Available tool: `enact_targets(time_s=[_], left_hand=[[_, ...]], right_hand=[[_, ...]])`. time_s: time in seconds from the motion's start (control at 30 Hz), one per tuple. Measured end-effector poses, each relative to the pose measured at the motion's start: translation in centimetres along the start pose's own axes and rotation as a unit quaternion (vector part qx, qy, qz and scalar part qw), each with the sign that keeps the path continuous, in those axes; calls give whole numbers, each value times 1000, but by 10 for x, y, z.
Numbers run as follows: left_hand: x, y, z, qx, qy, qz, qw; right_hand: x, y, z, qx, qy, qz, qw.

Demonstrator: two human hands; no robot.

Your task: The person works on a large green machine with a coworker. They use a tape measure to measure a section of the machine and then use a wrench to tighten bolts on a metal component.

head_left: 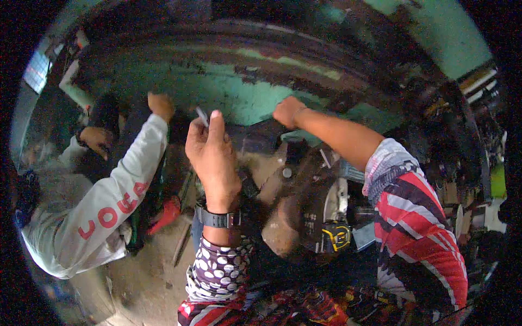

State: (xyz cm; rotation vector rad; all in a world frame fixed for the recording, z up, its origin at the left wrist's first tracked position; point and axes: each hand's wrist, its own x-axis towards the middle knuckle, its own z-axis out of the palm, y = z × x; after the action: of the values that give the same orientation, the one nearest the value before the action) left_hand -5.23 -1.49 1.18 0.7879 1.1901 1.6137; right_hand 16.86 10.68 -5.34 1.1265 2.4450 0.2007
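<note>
Apparently mid-work at the green panel (261, 100): left hand (215, 152) pinches a pale stick (202, 116); right hand (291, 113) curls near its lower edge, contents unclear; next likely needs steadiness.

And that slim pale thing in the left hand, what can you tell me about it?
The slim pale thing looks straight, narrow and whitish-grey; its material can't be made out. It is gripped in the person's left hand and pokes up out of it, tilted, its upper end leaning toward the picture's left. The hand hides its lower part, so its full length can't be told. Nothing else visibly touches it.
</note>
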Motion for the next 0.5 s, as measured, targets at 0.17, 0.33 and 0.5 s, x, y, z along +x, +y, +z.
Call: enact_targets(time_s=[0.17,0.33,0.5], left_hand=[[20,-7,3,72,8,56,996],[12,16,5,97,-33,192,976],[-43,25,24,-6,-184,148,972]], right_hand=[[-52,10,-77,35,19,44,998],[-166,9,-198,115,219,34,968],[-269,24,-229,209,436,6,875]])
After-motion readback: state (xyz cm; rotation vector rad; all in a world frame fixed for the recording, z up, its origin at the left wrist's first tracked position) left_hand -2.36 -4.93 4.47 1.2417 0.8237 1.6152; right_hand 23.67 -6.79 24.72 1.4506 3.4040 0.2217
